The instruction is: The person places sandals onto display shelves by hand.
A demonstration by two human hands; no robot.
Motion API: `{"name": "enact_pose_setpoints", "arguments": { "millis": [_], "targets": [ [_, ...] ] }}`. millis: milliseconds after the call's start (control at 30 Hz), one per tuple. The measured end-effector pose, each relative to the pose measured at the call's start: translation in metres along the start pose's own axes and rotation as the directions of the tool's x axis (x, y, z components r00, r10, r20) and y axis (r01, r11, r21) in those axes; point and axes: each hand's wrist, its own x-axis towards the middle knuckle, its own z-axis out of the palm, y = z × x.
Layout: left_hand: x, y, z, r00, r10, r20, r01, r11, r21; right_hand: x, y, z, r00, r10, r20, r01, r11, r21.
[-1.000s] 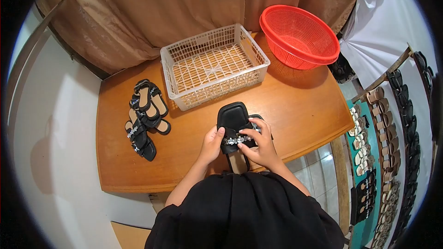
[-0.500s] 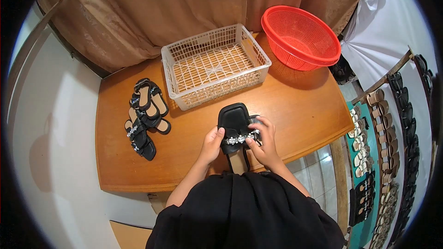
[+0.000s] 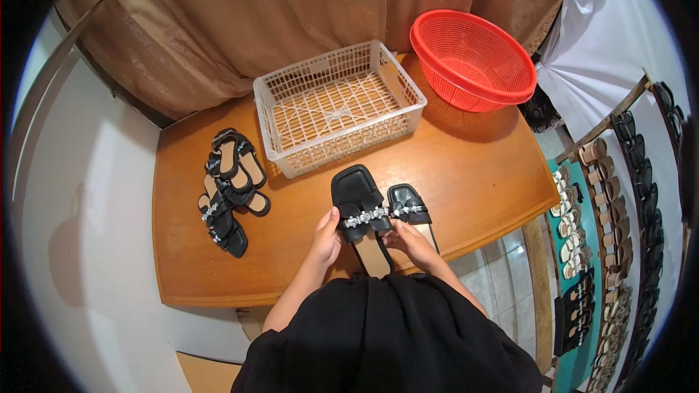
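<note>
Between my two hands is a black sandal (image 3: 357, 188) with a square toe, a jewelled strap and a tan insole, its toe pointing away from me. My left hand (image 3: 327, 238) grips its left edge with the thumb on top. On the opposite edge, beside the strap, my right hand (image 3: 409, 241) holds it with bent fingers, some hidden. A matching sandal (image 3: 408, 200) lies just to the right on the table, partly covered by my right hand. Several more black sandals (image 3: 231, 182) are piled at the table's left.
A white slatted crate (image 3: 348, 135) stands at the back of the wooden table (image 3: 196, 269), with a red basket (image 3: 473, 91) at the back right. Brown curtains hang behind. Racks of sandals (image 3: 615, 211) line the right side, beyond the table's edge.
The held sandal has shifted slightly left. My right hand has moved down from the jewelled strap to the sandal's side, uncovering more of the second sandal.
</note>
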Motion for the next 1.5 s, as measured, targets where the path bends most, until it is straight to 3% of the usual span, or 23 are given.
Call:
{"name": "enact_pose_setpoints", "arguments": {
  "millis": [100, 200, 267, 333, 367, 433, 467, 567, 600, 633, 700, 733, 767, 833, 867, 967, 1133, 1200, 1233, 1300, 1333, 1400, 1500],
  "targets": [
    [-0.001, 0.001, -0.003, 0.997, -0.033, 0.064, 0.033, 0.999, -0.008, 0.002, -0.014, 0.007, 0.998, 0.035, -0.047, -0.029, 0.992, 0.124],
    [0.000, -0.001, -0.006, 0.991, -0.053, 0.124, 0.058, 0.998, -0.037, 0.007, -0.016, 0.003, 0.993, 0.072, 0.088, -0.090, 0.971, 0.220],
    [0.000, -0.004, -0.009, 0.987, -0.059, 0.148, 0.067, 0.996, -0.051, 0.009, -0.018, 0.007, 0.998, 0.063, -0.006, -0.062, 0.991, 0.116],
    [-0.003, -0.013, -0.011, 0.965, -0.125, 0.229, 0.189, 0.940, -0.283, 0.014, -0.008, 0.002, 1.000, -0.003, -0.021, 0.004, 1.000, 0.023],
    [-0.006, -0.020, -0.014, 0.965, -0.125, 0.230, 0.189, 0.940, -0.282, 0.016, -0.003, -0.002, 0.997, -0.067, -0.029, 0.065, 0.995, -0.070],
    [-0.012, -0.026, -0.011, 0.976, -0.074, 0.203, 0.120, 0.966, -0.227, 0.017, 0.006, 0.000, 0.992, -0.101, -0.079, 0.089, 0.985, -0.145],
    [-0.014, -0.029, -0.008, 0.993, -0.050, 0.106, 0.057, 0.997, -0.060, 0.018, 0.009, 0.000, 0.982, -0.138, -0.127, 0.107, 0.969, -0.221],
    [-0.011, -0.037, -0.021, 0.992, -0.128, -0.024, 0.129, 0.986, 0.102, 0.017, 0.010, -0.005, 0.987, -0.125, -0.103, 0.093, 0.958, -0.272],
    [-0.004, -0.046, -0.035, 0.993, -0.107, -0.049, 0.114, 0.980, 0.166, 0.014, 0.007, -0.004, 0.982, -0.134, -0.131, 0.109, 0.977, -0.185],
    [0.002, -0.049, -0.046, 0.987, -0.122, -0.101, 0.144, 0.956, 0.257, 0.015, 0.008, -0.010, 0.947, -0.236, -0.220, 0.126, 0.899, -0.419],
    [0.010, -0.059, -0.065, 0.974, -0.138, -0.181, 0.187, 0.940, 0.286, 0.012, 0.007, -0.027, 0.853, -0.459, -0.248, 0.072, 0.574, -0.816],
    [0.012, -0.063, -0.074, 0.974, -0.136, -0.179, 0.184, 0.940, 0.287, 0.011, 0.009, -0.038, 0.818, -0.533, -0.214, 0.034, 0.418, -0.908],
    [0.014, -0.068, -0.081, 0.979, -0.121, -0.164, 0.167, 0.939, 0.300, 0.011, 0.011, -0.045, 0.816, -0.537, -0.215, 0.035, 0.416, -0.909],
    [0.017, -0.068, -0.085, 0.984, -0.108, -0.140, 0.148, 0.938, 0.313, 0.008, 0.018, -0.058, 0.786, -0.546, -0.288, -0.247, 0.149, -0.957],
    [0.017, -0.066, -0.086, 0.977, -0.148, -0.154, 0.196, 0.908, 0.370, 0.010, 0.029, -0.070, 0.786, -0.544, -0.292, -0.270, 0.121, -0.955],
    [0.018, -0.060, -0.077, 0.958, -0.199, -0.206, 0.271, 0.859, 0.434, 0.013, 0.033, -0.078, 0.843, -0.377, -0.383, -0.336, 0.188, -0.923],
    [0.027, -0.075, -0.092, 0.916, -0.196, -0.349, 0.345, 0.830, 0.439, 0.016, 0.038, -0.085, 0.777, -0.521, -0.354, -0.202, 0.326, -0.923],
    [0.031, -0.099, -0.111, 0.929, 0.099, -0.358, 0.092, 0.872, 0.480, 0.013, 0.029, -0.077, 0.753, -0.555, -0.352, -0.164, 0.359, -0.919],
    [0.025, -0.085, -0.097, 0.928, 0.100, -0.358, 0.091, 0.872, 0.480, 0.013, 0.020, -0.069, 0.743, -0.578, -0.337, -0.116, 0.385, -0.916],
    [0.014, -0.056, -0.062, 0.850, 0.497, -0.172, 0.053, 0.244, 0.968, 0.014, 0.006, -0.055, 0.730, -0.601, -0.325, -0.070, 0.407, -0.911],
    [0.015, -0.048, -0.050, 0.850, 0.498, -0.172, 0.053, 0.244, 0.968, 0.015, 0.001, -0.048, 0.732, -0.606, -0.311, -0.006, 0.450, -0.893],
    [0.020, -0.040, -0.030, 0.973, 0.215, 0.080, -0.224, 0.822, 0.524, 0.024, -0.001, -0.039, 0.748, -0.601, -0.281, 0.141, 0.557, -0.818],
    [0.033, -0.048, -0.016, 0.956, 0.165, 0.244, -0.243, 0.910, 0.335, 0.031, -0.023, -0.006, 0.794, -0.558, -0.242, 0.262, 0.673, -0.691]
  ]
}}
